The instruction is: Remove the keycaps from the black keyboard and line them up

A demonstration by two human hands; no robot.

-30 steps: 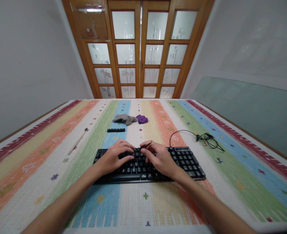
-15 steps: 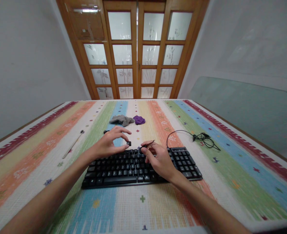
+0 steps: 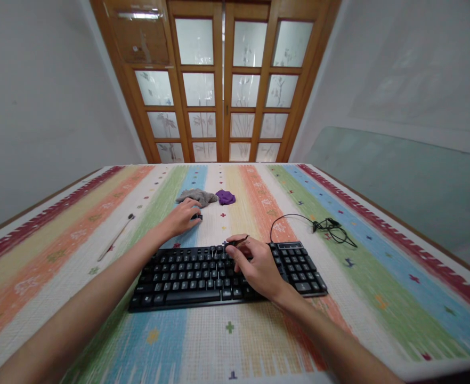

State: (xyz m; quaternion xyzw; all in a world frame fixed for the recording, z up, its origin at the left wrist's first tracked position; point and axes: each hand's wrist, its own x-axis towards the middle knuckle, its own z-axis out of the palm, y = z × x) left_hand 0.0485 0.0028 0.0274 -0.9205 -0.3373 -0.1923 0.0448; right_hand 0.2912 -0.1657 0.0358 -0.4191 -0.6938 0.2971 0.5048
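Observation:
My left hand (image 3: 182,217) is stretched out beyond the keyboard, low over the blue stripe of the cloth. Its thumb and fingers close around a small black keycap (image 3: 197,216). Over the upper right-middle of the black keyboard (image 3: 195,296), my right hand (image 3: 256,261) has its fingers curled round a slim dark tool (image 3: 241,241) with a thin brownish tip; its exact kind is unclear. Pale gaps show among the keys near the top row. My right hand hides part of the keys to the right of the middle.
A grey cloth (image 3: 197,197) and a purple cloth (image 3: 225,197) lie crumpled behind my left hand. To the left is a thin brush (image 3: 115,238) with a dark head. The keyboard's bundled cable (image 3: 333,226) lies at the right. A striped tablecloth (image 3: 379,266) covers the table.
My left hand has moved forward and left with the keycap, from above the keyboard to near the grey cloth. My right hand stays over the keys with the tool.

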